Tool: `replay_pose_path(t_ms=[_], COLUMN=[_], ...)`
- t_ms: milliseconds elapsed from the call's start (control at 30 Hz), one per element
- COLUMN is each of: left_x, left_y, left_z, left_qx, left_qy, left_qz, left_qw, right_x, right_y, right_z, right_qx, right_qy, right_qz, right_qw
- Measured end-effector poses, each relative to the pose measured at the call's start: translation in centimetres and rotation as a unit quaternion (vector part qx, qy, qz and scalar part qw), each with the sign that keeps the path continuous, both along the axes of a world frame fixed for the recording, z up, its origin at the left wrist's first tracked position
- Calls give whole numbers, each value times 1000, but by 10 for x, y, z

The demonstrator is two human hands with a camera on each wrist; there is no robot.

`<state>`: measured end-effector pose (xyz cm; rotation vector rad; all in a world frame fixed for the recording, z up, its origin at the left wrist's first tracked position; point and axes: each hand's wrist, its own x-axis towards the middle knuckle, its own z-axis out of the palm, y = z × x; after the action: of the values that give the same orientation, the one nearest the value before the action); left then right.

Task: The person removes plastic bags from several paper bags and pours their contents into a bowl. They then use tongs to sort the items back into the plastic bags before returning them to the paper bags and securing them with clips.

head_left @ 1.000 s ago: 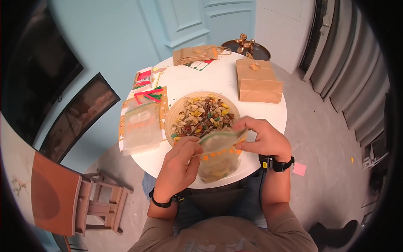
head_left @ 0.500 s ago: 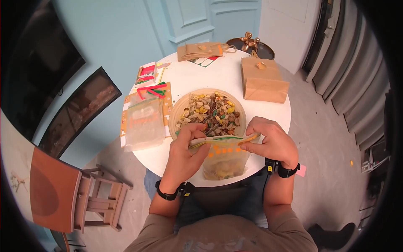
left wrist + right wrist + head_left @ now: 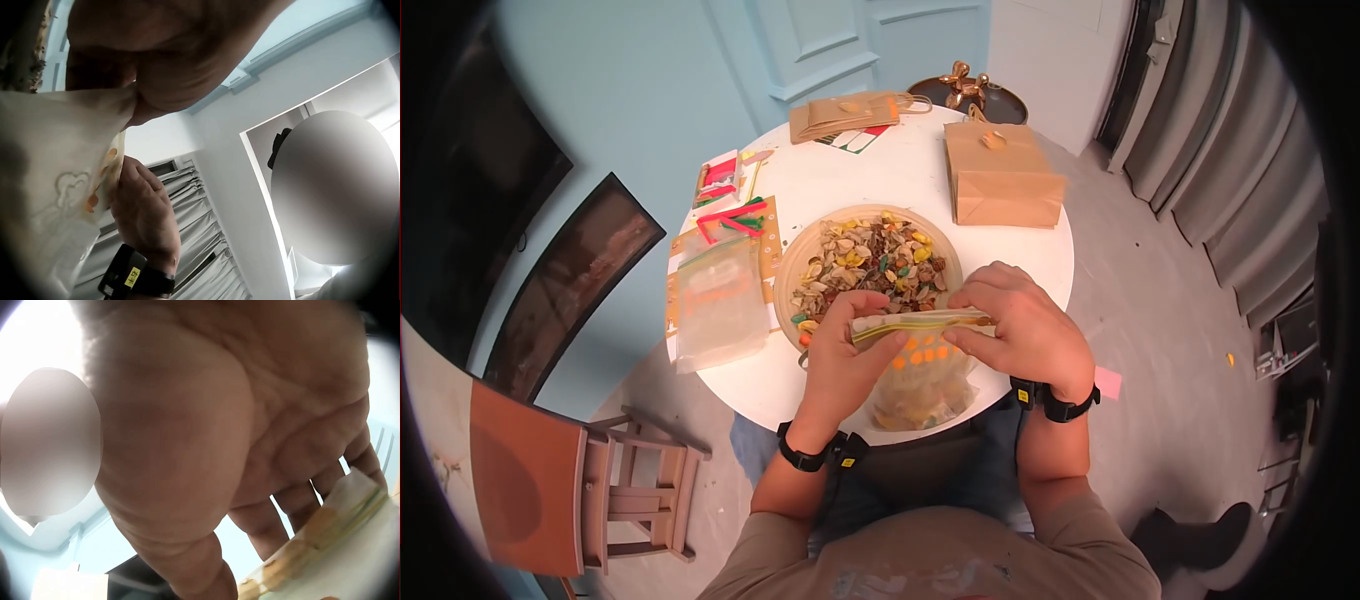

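A clear zip bag (image 3: 928, 385) with orange markings hangs upright at the table's near edge, bits of dried potpourri gathered in its bottom. My left hand (image 3: 845, 350) pinches the left end of its top, thumb in front and fingers behind. At the other end, my right hand (image 3: 1035, 330) grips the top edge between thumb and fingers. The zip strip runs almost straight between both hands. Just beyond them sits a round wooden tray (image 3: 786, 290) heaped with potpourri (image 3: 870, 255). In the left wrist view, the bag's whitish side (image 3: 37, 156) fills the left.
On the table's left lie a stack of empty zip bags (image 3: 722, 310) and red and green strips (image 3: 735, 218). A standing paper bag (image 3: 1005, 185) is at the back right, flat paper bags (image 3: 840, 118) at the back. A wooden chair (image 3: 645, 490) stands left of the table.
The bag's mouth gaped a second ago; its two edges now lie together in a flat line. My right hand has shifted inward, its fingers now reaching over the top edge.
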<state>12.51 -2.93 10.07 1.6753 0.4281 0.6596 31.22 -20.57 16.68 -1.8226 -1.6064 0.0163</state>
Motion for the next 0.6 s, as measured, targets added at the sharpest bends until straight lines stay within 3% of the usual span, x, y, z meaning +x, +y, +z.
replay_pose_path(t_ms=[100,333,600], left_x=[-2,-1,6], left_y=[-5,-12,-18], left_z=[3,4,-6], left_qx=[11,85,56], left_qy=[7,-11,3], left_qz=[-4,22,11], left_qw=[1000,996,998], right_x=[-6,-3,0], right_y=[7,14,13], right_z=[-5,-6,-2], right_qx=[18,-63,-99], right_qy=[3,70,121], right_qz=[20,18,29], right_qw=[1000,995,987])
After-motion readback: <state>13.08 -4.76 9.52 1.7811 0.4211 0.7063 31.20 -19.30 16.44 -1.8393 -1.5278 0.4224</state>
